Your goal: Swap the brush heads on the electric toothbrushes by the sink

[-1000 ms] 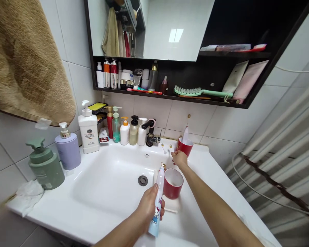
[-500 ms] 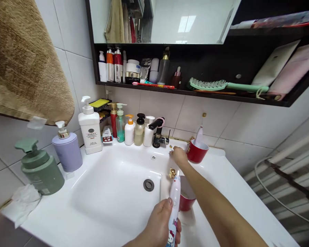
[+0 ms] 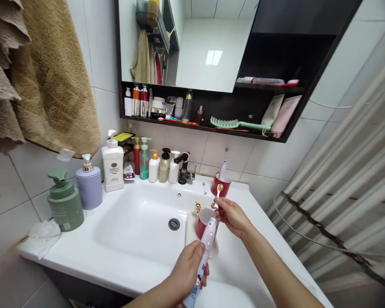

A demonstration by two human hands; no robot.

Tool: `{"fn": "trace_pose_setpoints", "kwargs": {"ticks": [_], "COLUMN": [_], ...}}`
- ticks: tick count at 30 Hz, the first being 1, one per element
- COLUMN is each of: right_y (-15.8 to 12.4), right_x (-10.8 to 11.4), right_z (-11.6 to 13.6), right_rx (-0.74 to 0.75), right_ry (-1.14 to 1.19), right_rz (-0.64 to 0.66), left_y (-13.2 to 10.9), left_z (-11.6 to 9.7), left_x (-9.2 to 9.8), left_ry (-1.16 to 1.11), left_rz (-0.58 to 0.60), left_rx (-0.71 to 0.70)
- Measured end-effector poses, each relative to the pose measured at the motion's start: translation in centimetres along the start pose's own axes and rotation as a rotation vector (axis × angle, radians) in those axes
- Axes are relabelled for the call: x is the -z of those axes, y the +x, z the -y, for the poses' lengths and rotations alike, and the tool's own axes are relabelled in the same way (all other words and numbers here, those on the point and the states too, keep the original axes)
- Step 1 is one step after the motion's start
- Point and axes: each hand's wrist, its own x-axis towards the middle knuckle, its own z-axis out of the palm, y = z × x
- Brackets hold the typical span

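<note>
My left hand (image 3: 188,267) is wrapped round a pale electric toothbrush handle (image 3: 208,239) with a cartoon print, its tip pointing up. Between the fingertips of my right hand (image 3: 232,215) is a white brush head (image 3: 218,191), bristles up, just above the handle's tip. Whether the two parts touch is too small to tell. Behind the handle stands a red cup (image 3: 203,217) with a gold figure on its handle. Farther back, a second red cup (image 3: 226,188) holds another electric toothbrush (image 3: 223,171). Another small brush head (image 3: 204,188) lies on the counter beside it.
The white sink basin (image 3: 137,226) has a black faucet (image 3: 183,169) at its back. Pump bottles line the back and left, including a purple one (image 3: 89,188) and a green one (image 3: 65,207). A dark shelf (image 3: 224,130) hangs above, and a towel (image 3: 57,77) hangs at left.
My right hand has come back from the counter by the faucet with the brush head, up to the handle's tip. The view has shifted, showing more of the cabinet and the left side.
</note>
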Motion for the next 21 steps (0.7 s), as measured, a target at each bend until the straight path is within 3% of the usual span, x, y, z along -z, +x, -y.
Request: {"fn": "trace_pose_setpoints", "kwargs": {"ticks": [8, 21], "right_y": [-4.2, -5.3], "right_x": [-0.3, -1.3], "right_z": [-0.4, -0.3], "right_rx": [0.018, 0.103], "right_ry": [0.202, 0.112], "right_rz": [0.021, -0.032], "left_y": [-2.5, -3.1], "left_z": [-0.1, 0.2], "left_x": [-1.3, -1.8], "left_ry": [0.014, -0.061], "left_rz": [0.005, -0.012], "left_rx": [-0.047, -0.03]}}
